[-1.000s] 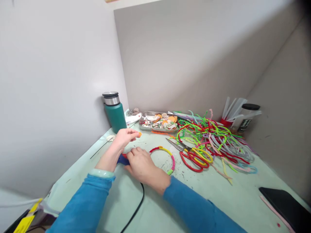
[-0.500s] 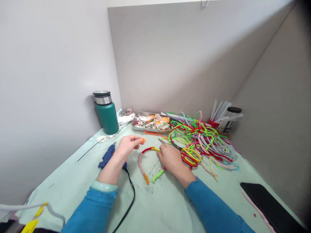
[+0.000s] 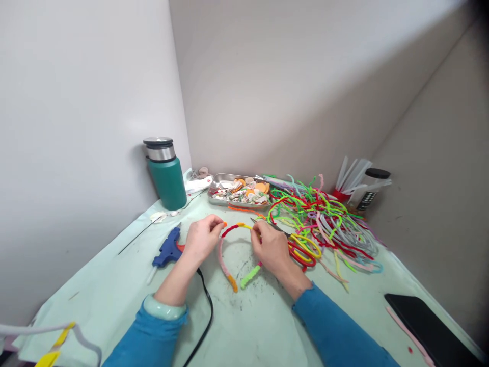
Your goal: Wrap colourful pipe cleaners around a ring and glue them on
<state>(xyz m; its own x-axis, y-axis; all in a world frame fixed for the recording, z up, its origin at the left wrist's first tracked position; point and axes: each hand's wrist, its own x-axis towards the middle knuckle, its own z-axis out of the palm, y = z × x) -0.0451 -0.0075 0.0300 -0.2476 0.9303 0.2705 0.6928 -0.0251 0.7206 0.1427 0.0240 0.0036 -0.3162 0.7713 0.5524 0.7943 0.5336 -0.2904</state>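
A headband (image 3: 222, 259) wrapped in pink, red, yellow, green and orange fuzzy pipe cleaner lies as an arch on the table. My right hand (image 3: 271, 244) is closed on its upper right side, hiding that stretch. In my left hand (image 3: 204, 237), thumb and forefinger pinch a small orange fuzzy piece (image 3: 224, 224), right beside the red part of the arch; whether the two touch I cannot tell. Scissors (image 3: 305, 250) with red and yellow handles lie just right of my right hand. Left of my left forearm rests a blue glue gun (image 3: 168, 248), its black cord running toward me.
Behind stands a metal tray (image 3: 239, 203) of flat decorated pieces. A heap of pipe cleaners (image 3: 324, 216) spreads at the right. A green bottle (image 3: 168, 178) stands back left, a cup of white sticks (image 3: 353, 176) and a jar (image 3: 372, 188) back right, and a black phone-like slab (image 3: 428, 326) front right.
My left hand has lowered slightly, bringing the orange piece down beside the headband's top. My right hand stays on the headband. The view has shifted a little.
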